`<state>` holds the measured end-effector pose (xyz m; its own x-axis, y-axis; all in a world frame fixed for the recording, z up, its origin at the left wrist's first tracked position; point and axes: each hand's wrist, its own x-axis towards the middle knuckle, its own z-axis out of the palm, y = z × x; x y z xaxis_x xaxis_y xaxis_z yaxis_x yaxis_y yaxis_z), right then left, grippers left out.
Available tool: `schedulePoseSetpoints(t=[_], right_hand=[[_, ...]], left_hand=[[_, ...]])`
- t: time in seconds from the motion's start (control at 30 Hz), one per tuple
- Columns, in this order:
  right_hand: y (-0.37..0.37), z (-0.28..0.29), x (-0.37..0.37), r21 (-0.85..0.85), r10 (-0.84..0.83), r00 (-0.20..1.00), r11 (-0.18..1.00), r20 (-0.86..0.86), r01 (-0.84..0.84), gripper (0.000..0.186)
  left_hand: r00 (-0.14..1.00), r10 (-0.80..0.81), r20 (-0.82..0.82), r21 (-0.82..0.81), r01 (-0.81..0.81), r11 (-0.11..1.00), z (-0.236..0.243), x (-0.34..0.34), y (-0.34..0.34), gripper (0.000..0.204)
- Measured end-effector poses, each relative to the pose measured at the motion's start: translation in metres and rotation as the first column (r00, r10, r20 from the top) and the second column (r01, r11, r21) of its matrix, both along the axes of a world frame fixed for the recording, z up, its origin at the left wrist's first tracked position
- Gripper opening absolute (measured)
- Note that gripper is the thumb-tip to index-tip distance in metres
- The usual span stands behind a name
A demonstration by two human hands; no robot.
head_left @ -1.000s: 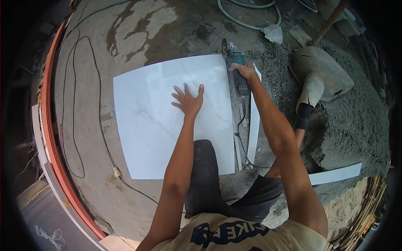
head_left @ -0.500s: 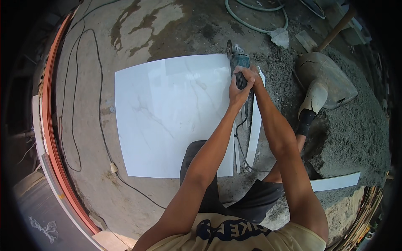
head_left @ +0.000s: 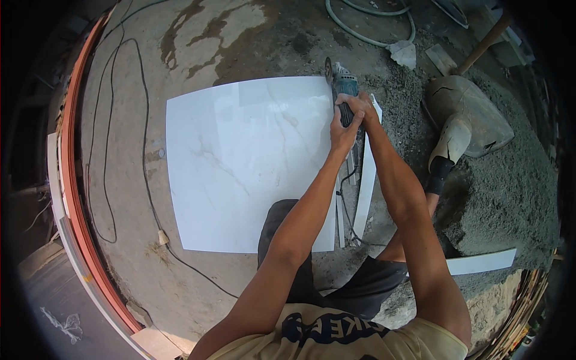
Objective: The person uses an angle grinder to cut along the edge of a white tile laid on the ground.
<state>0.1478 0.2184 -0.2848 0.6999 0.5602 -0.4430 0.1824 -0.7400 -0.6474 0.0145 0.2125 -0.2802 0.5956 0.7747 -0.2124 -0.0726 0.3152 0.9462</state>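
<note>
A teal and black angle grinder is gripped by both of my hands at the far right corner of a large white marble-patterned tile. Its cutting disc stands on edge at that corner; whether it touches the tile I cannot tell. My left hand is closed round the black body from the near left side. Beside it, my right hand wraps the grinder from the right, fingers partly hidden. My knee overlaps the tile's near edge. Narrow white offcut strips lie along the tile's right side.
The grinder's black cord runs back past the strips. On the right, a shovel rests by a heap of grey wet mortar, near my boot. A hose curls at the back. Another cable crosses the left floor.
The picture has shifted very slightly. Both hands and the grinder stay at the tile's far right corner, with no clear movement along it.
</note>
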Motion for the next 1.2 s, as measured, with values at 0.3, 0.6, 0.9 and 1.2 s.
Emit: schedulePoseSetpoints(t=[0.3,0.6,0.9,1.2], right_hand=[[-0.016,-0.033,0.024,0.141,0.284,0.953,0.944,0.108,-0.298,0.026],[0.001,-0.001,0.0,-0.007,-0.067,0.989,0.998,-0.129,0.067,0.027],[-0.009,-0.013,0.013,-0.025,0.274,0.957,0.962,0.097,-0.273,0.025],[-0.013,-0.014,0.013,0.053,0.431,0.849,0.883,0.304,-0.467,0.025]], left_hand=[[1.0,-0.018,0.006,0.0,0.018,1.0,0.009,0.003,-0.003,0.089],[0.999,-0.002,0.032,-0.004,0.002,1.0,0.0,-0.002,0.002,0.083],[1.0,-0.006,0.022,-0.045,0.007,0.999,0.004,0.001,0.0,0.082],[0.999,0.013,0.047,-0.012,-0.013,1.0,0.004,0.001,0.002,0.08]])
